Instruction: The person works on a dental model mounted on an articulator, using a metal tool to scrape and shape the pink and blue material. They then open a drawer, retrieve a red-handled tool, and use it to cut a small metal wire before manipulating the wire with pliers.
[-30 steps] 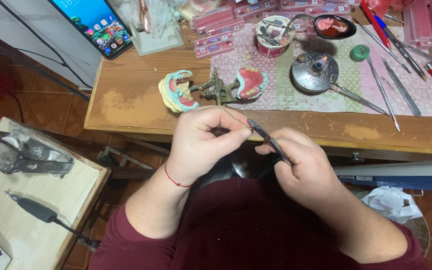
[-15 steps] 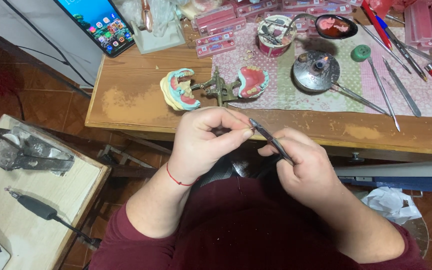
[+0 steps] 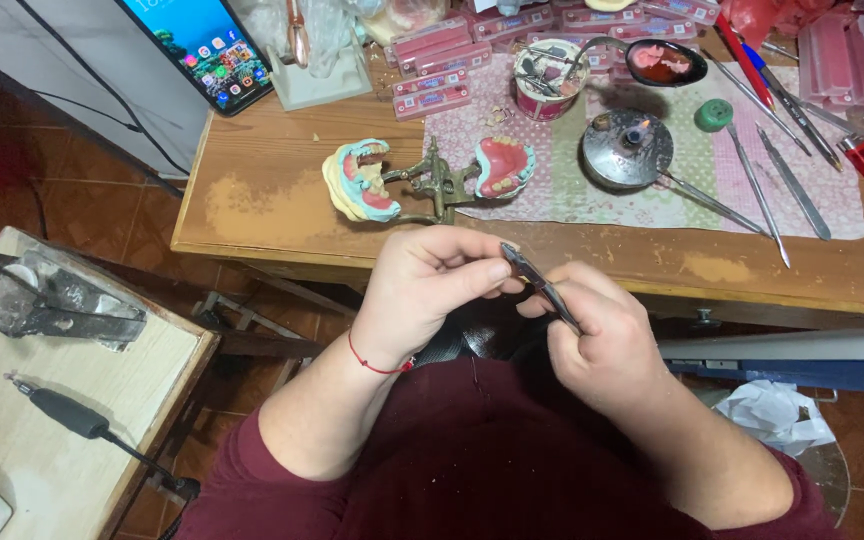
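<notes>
My right hand (image 3: 607, 335) grips a thin dark metal instrument (image 3: 540, 285) that points up and left. My left hand (image 3: 427, 285) pinches its fingertips together at the instrument's tip; whatever sits between them is too small to make out. Both hands hover in front of my chest, below the wooden table's front edge (image 3: 432, 262). Just beyond them on the table stands a brass articulator (image 3: 437, 185) holding two pink and blue denture models, the left one (image 3: 360, 180) and the right one (image 3: 502, 165).
A patterned mat (image 3: 672, 195) carries a small metal burner dish (image 3: 627, 150), a cup of tools (image 3: 547, 80), a spoon with pink wax (image 3: 664, 62) and several long instruments (image 3: 792, 185). A tablet (image 3: 207, 45) leans at back left. A side table (image 3: 52, 420) stands at left.
Both hands have shifted slightly while staying together at the instrument's tip. The view has drifted a little; nothing on the table has moved.
</notes>
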